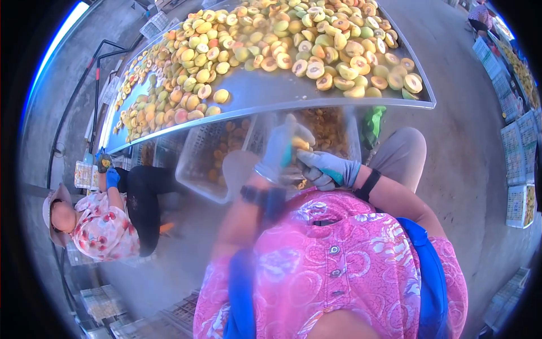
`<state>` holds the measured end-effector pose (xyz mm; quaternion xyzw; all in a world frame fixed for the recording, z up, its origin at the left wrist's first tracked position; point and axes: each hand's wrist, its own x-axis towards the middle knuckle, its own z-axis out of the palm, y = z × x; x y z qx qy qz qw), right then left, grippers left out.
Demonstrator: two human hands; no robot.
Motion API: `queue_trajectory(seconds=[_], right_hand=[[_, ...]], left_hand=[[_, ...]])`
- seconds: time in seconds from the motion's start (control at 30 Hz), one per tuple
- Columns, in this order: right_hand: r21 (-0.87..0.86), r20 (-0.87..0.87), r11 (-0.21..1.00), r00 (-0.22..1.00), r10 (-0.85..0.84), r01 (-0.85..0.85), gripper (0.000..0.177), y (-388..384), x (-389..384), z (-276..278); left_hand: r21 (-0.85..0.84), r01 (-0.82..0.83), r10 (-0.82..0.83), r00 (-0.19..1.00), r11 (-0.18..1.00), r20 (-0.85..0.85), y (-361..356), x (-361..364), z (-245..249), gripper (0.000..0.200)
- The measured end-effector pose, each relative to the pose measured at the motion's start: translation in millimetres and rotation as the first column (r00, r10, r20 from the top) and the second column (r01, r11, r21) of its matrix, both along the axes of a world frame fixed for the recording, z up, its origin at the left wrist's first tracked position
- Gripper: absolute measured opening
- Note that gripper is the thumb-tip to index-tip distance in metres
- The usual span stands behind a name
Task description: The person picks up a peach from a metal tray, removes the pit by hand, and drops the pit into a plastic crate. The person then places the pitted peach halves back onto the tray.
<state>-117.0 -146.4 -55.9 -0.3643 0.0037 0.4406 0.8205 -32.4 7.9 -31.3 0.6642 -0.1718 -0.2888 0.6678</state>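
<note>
My left hand (282, 148), in a pale grey glove with teal on the palm, is raised over the crates and a little blurred. Its fingers close around a yellow peach piece (300, 143). Right beside it, my right hand (327, 169), in the same kind of glove, is curled with its fingers together near the peach. Whatever sits inside that fist is hidden. Ahead of both hands a metal-edged table (265, 93) carries a heap of halved peaches (316, 69), some cut side up with the pit or pit hollow showing.
Beneath the table edge stand a white crate (192, 164) holding fruit and another crate (354, 133) of fruit pieces. Green plastic (372, 125) hangs beside it. A co-worker (107, 220) in a hat sits at left. Stacked crates (516, 147) line the right side.
</note>
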Motion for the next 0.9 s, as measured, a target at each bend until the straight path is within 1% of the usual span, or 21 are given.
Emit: queue_trajectory(seconds=[0.07, 0.13, 0.17, 0.2, 0.27, 0.3, 0.33, 0.37, 0.4, 0.43, 0.47, 0.5, 0.57, 0.6, 0.67, 0.7, 0.73, 0.77, 0.8, 0.87, 0.9], right_hand=[[-0.059, -0.022, 0.988, 0.989, -0.147, 0.145, 0.033, 14, -10, 9], [-0.105, -0.015, 0.982, 0.987, -0.160, 0.158, 0.030, 21, -16, 21], [-0.150, -0.004, 0.974, 0.985, -0.173, 0.170, 0.028, 21, -15, 27], [-0.154, 0.003, 0.973, 0.985, -0.174, 0.172, 0.028, 18, -13, 22], [0.120, -0.114, 0.992, 0.993, -0.036, 0.050, 0.029, 14, -9, 11], [0.119, -0.106, 0.992, 0.994, -0.036, 0.049, 0.029, 12, -6, 13], [0.128, -0.180, 0.991, 0.984, -0.010, 0.034, 0.028, 11, -5, 15], [0.135, -0.251, 0.991, 0.968, 0.017, 0.018, 0.029, 10, -3, 19], [0.134, -0.247, 0.991, 0.969, 0.018, 0.016, 0.029, 7, -1, 18], [0.298, -0.156, 0.953, 0.981, 0.112, -0.062, 0.028, 4, 3, 14], [0.446, -0.051, 0.882, 0.979, 0.197, -0.154, 0.029, 2, 6, 10], [0.447, -0.049, 0.880, 0.977, 0.205, -0.162, 0.029, 0, 7, 4], [0.317, -0.096, 0.948, 0.993, 0.070, -0.036, 0.030, -8, 11, -9], [0.322, -0.088, 0.946, 0.994, 0.071, -0.039, 0.030, -11, 13, -18], [0.354, -0.178, 0.922, 0.979, -0.099, 0.158, 0.037, -14, 20, -36], [0.273, -0.234, 0.935, 0.959, -0.162, 0.225, 0.036, -15, 23, -44], [0.284, -0.227, 0.933, 0.961, -0.159, 0.221, 0.036, -14, 26, -52], [0.113, -0.237, 0.954, 0.940, -0.247, 0.279, 0.036, -11, 30, -49], [-0.061, -0.233, 0.942, 0.913, -0.336, 0.331, 0.036, -8, 33, -39], [0.026, -0.221, 0.952, 0.931, -0.292, 0.305, 0.037, -10, 34, -16], [0.045, -0.240, 0.935, 0.913, -0.330, 0.351, 0.037, -9, 33, -8]], left_hand=[[0.081, 0.031, -0.036, 0.997, 0.996, 0.070, 3, 0, 2, 0.063], [0.207, 0.153, -0.232, 0.864, 0.966, 0.447, 6, -6, 4, 0.060], [0.202, 0.151, -0.229, 0.861, 0.968, 0.455, 7, -3, 0, 0.060], [0.122, 0.189, -0.222, 0.890, 0.974, 0.397, 9, 1, -7, 0.059], [0.037, 0.219, -0.218, 0.916, 0.975, 0.337, 13, -1, -12, 0.057], [-0.171, 0.160, -0.156, 0.987, 0.972, 0.035, 14, -4, -8, 0.058], [-0.342, 0.037, -0.141, 0.949, 0.939, -0.282, 15, -8, -4, 0.059], [-0.342, 0.040, -0.142, 0.950, 0.939, -0.278, 14, -10, 1, 0.059], [-0.313, -0.115, 0.015, 0.953, 0.943, -0.303, 13, -11, 6, 0.059], [-0.283, -0.269, 0.173, 0.931, 0.921, -0.323, 13, -8, 10, 0.059], [-0.340, -0.377, 0.242, 0.894, 0.861, -0.378, 16, -3, 10, 0.059], [-0.384, -0.481, 0.303, 0.846, 0.788, -0.438, 26, 4, 7, 0.059], [-0.223, -0.488, 0.485, 0.872, 0.844, -0.072, 70, 48, -20, 0.050], [-0.099, -0.567, 0.576, 0.804, 0.818, 0.149, 81, 59, -20, 0.036], [0.098, -0.644, 0.544, 0.709, 0.758, 0.449, 82, 68, 4, 0.037], [0.101, -0.647, 0.541, 0.704, 0.756, 0.459, 77, 77, 5, 0.037], [0.192, -0.642, 0.321, 0.592, 0.742, 0.740, 68, 91, 5, 0.038], [0.274, -0.659, 0.037, 0.417, 0.701, 0.908, 57, 106, 7, 0.041], [0.275, -0.661, 0.030, 0.410, 0.698, 0.911, 40, 118, 9, 0.041], [0.319, -0.567, -0.156, 0.317, 0.759, 0.935, -4, 143, 9, 0.053], [0.318, -0.564, -0.160, 0.312, 0.762, 0.936, -26, 154, 11, 0.053]])
